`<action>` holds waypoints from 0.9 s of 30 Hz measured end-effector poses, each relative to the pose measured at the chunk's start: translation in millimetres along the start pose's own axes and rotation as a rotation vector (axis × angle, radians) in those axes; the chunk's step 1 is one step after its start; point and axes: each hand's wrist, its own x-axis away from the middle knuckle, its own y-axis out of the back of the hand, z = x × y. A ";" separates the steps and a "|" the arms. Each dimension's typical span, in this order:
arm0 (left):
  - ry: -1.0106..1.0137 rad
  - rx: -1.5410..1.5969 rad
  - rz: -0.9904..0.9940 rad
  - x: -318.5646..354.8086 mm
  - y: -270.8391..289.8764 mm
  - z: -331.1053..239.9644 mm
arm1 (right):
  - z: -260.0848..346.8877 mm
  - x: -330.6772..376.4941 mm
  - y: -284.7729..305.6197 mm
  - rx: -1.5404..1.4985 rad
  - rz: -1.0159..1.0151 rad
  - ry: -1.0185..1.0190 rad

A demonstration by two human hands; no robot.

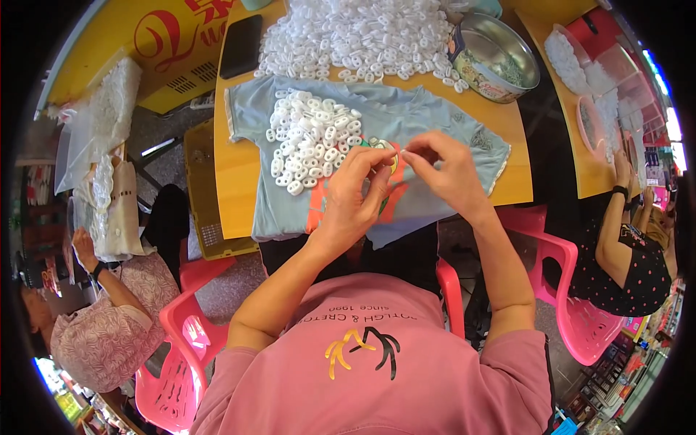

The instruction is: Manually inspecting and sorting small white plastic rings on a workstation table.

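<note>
Over a light blue T-shirt (257,210) spread on the table, both of my hands work close together in front of me. My left hand (357,190) is closed in a pinch, and what its fingertips hold is too small to make out. Just to its right my right hand (451,172) also pinches, thumb against fingers, with its content hidden. Beside my left hand lies a pile of small white oval plastic pieces with two holes each (312,138). Small dark metal bits (482,140) rest on the shirt beyond my right hand.
A large heap of the white pieces (355,36) covers the table's far side. Next to it stand a round tin (500,90) with metal bits and a black phone (241,47). A yellow crate (206,188) is at left. People sit at both sides, near pink chairs (558,283).
</note>
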 end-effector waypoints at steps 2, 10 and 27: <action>0.032 0.039 0.004 -6.1 -5.9 2.0 | 4.0 4.5 4.3 -0.205 -0.046 -0.099; 0.094 0.416 0.163 -11.6 -16.0 16.0 | 3.2 22.8 2.4 -1.350 0.072 -0.538; 0.444 0.528 0.121 -15.7 -18.8 -3.2 | 10.5 32.4 3.1 -0.716 -0.091 -0.339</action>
